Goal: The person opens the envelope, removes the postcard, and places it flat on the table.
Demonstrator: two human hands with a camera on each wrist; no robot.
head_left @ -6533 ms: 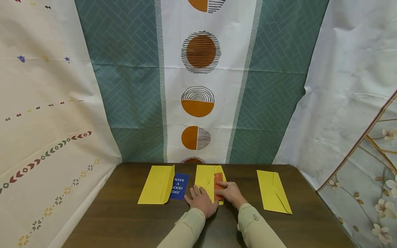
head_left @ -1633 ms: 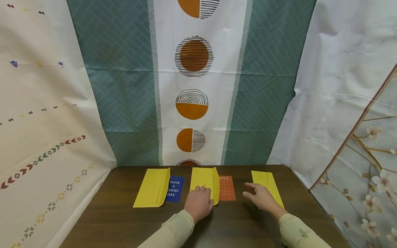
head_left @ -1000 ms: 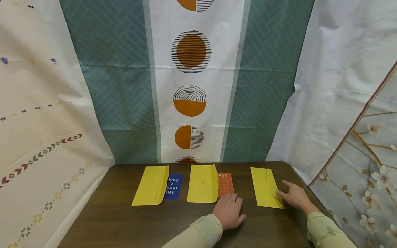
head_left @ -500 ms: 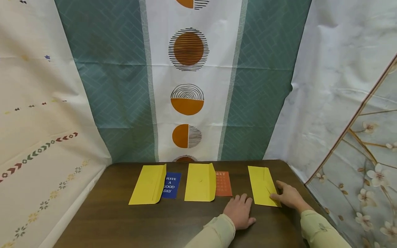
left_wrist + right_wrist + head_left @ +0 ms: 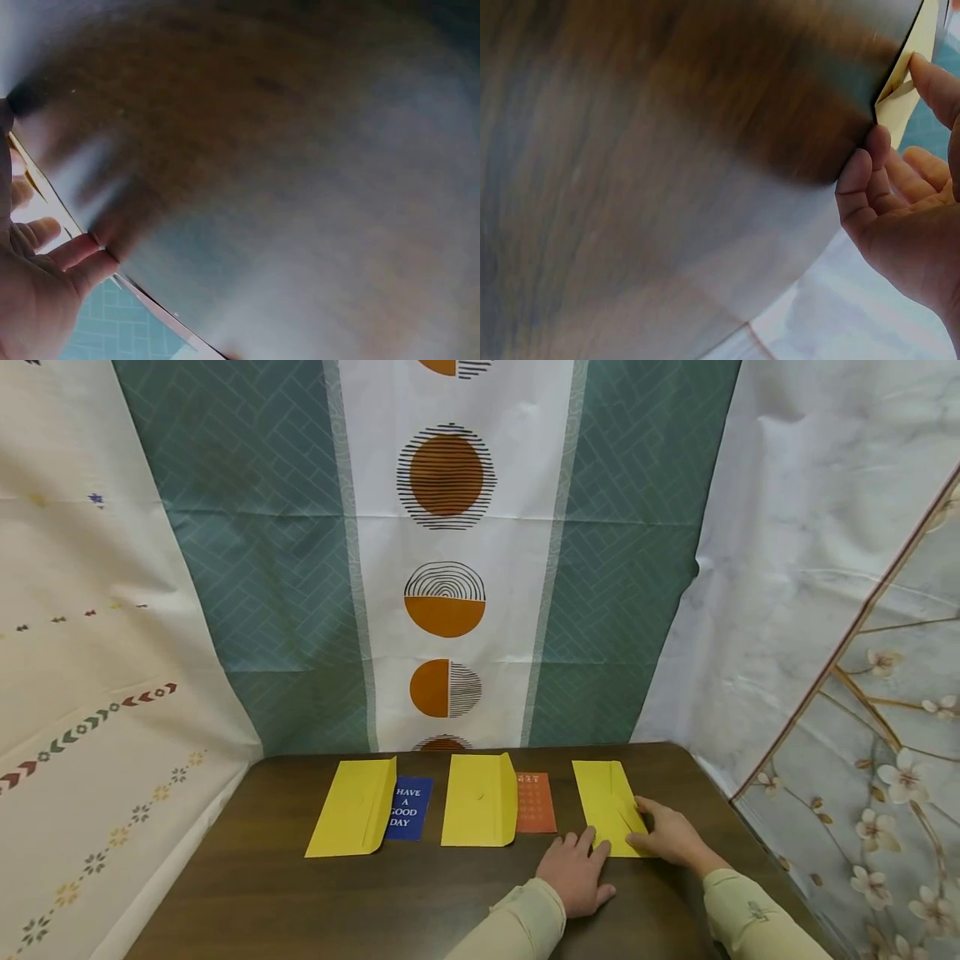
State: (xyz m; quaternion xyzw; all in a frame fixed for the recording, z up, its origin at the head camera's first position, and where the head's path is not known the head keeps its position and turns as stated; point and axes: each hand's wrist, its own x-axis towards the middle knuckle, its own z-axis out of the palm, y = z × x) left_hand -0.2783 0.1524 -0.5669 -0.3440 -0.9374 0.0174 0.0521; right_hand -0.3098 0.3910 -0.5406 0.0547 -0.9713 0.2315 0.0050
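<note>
Three yellow envelopes lie on the dark wooden table in the head view. At the right envelope (image 5: 604,802), my right hand (image 5: 671,837) rests on the right edge with thumb and forefinger spread apart. In the right wrist view, a digit (image 5: 932,86) touches the envelope (image 5: 906,94) while other fingertips rest on the table. My left hand (image 5: 574,872) lies by that envelope's lower left corner, fingers extended; contact is hard to tell. A blue card (image 5: 409,810) reading "HAVE A GOOD DAY" sticks out from under the left envelope (image 5: 351,810). An orange card (image 5: 536,803) sticks out beside the middle envelope (image 5: 474,802).
The dark wooden table (image 5: 337,910) has its far edge against a hanging cloth (image 5: 277,610) with green panels and orange circles. Patterned cloth (image 5: 112,710) hangs at the left, and flowered cloth (image 5: 847,760) at the right.
Both hands have left the middle envelope, where the orange card was being handled, and moved right. Over the last half second, the right envelope has slid left with my right hand on it.
</note>
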